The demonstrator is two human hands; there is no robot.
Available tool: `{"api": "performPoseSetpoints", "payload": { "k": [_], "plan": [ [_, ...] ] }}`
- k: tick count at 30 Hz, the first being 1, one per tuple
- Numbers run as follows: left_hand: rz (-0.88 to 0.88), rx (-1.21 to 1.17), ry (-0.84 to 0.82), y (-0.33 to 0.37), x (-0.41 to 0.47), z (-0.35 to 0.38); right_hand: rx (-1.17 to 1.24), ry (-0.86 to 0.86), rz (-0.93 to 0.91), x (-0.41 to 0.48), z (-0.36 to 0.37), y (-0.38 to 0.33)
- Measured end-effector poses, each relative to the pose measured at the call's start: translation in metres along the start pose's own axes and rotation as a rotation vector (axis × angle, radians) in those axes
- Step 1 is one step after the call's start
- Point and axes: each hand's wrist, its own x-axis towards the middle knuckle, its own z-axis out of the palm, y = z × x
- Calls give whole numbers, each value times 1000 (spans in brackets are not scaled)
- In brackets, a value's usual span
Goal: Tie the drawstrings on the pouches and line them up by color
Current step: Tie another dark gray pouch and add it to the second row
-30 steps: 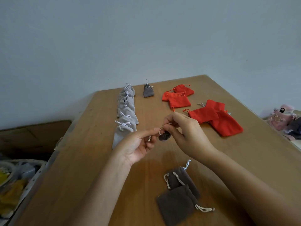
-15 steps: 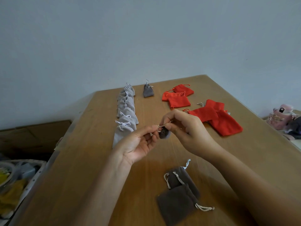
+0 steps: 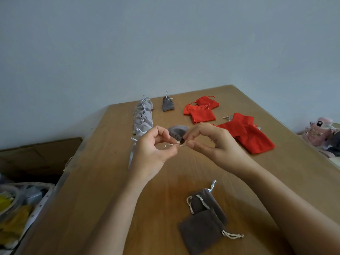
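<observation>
A dark grey pouch (image 3: 177,132) hangs in the air between my hands above the wooden table (image 3: 103,181). My left hand (image 3: 153,151) pinches one end of its pale drawstring, and my right hand (image 3: 209,142) pinches the other end at the pouch's neck. A row of several light grey tied pouches (image 3: 142,116) runs away from me on the left. One tied dark grey pouch (image 3: 167,104) stands at the far end. Several red pouches (image 3: 201,112) lie flat at the right, some larger ones (image 3: 252,137) nearer. Two untied dark grey pouches (image 3: 204,218) lie near me.
A cardboard box (image 3: 36,155) and a basket of mixed items (image 3: 18,205) sit beyond the table's left edge. Pink and dark things (image 3: 321,134) lie past the right edge. A plain wall rises behind the table.
The pouch has swung up from below my fingers to behind them. Both hands have shifted slightly, with the drawstring ends now pulled between the fingertips.
</observation>
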Motion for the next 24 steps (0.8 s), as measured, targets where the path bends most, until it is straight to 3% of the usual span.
{"api": "performPoseSetpoints", "payload": {
  "k": [4,8,14,19,24],
  "plan": [
    [85,17,-38,1,-3,2,-47,-7,-26,1,1,0],
    [191,121,-10,3,-5,4,55,-94,106,-1,5,-1],
    [349,263,24,0,-7,8,141,-81,162,-1,5,3],
    [465,355,38,-8,-4,10,80,-73,190,-1,10,6],
    [572,398,54,-7,-4,12,246,-61,294,1,5,6]
  ]
}}
